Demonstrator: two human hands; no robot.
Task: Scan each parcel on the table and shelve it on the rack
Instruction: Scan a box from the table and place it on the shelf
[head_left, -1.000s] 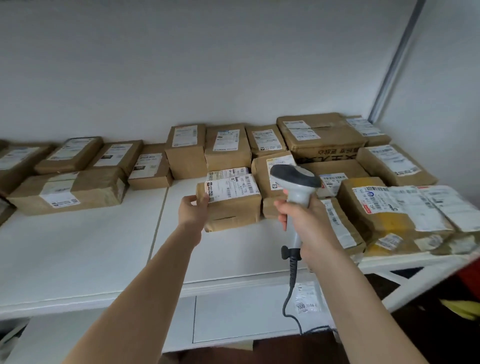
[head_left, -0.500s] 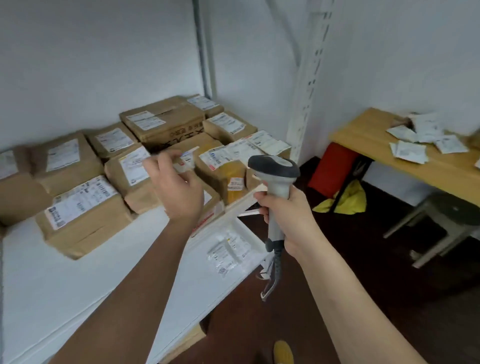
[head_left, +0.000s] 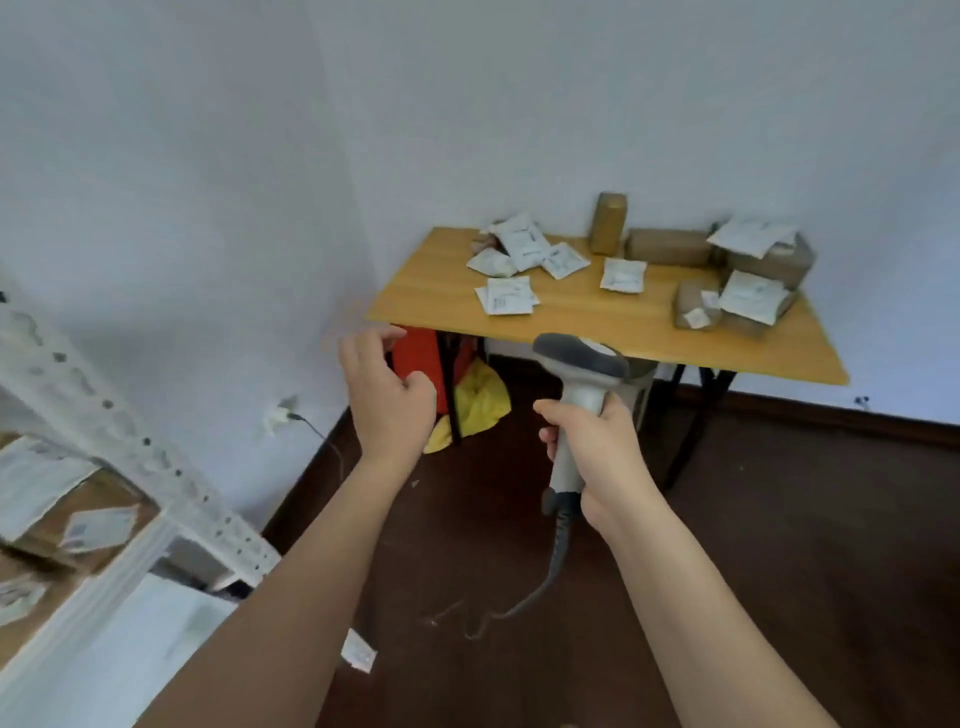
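Next, right hand (head_left: 597, 457) gripping scanner (head_left: 582, 384), left hand (head_left: 387, 395) empty, loosely curled: take nearest parcel (head_left: 509, 295) off worktop (head_left: 431, 291), label upward.

Clutter on the floor

I see a red bag (head_left: 418, 358), yellow cloth (head_left: 480, 402), and wall plug (head_left: 278, 414) beside dark floor (head_left: 779, 519).

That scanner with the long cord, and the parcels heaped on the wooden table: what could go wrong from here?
1. The scanner cord trails down to the floor by the person's path; it might snag or trip them.
2. On the table, white pouches lie atop brown parcels at the far right; pulling one could tip others off.
3. Only the left hand is free, so a bulky parcel may slip.
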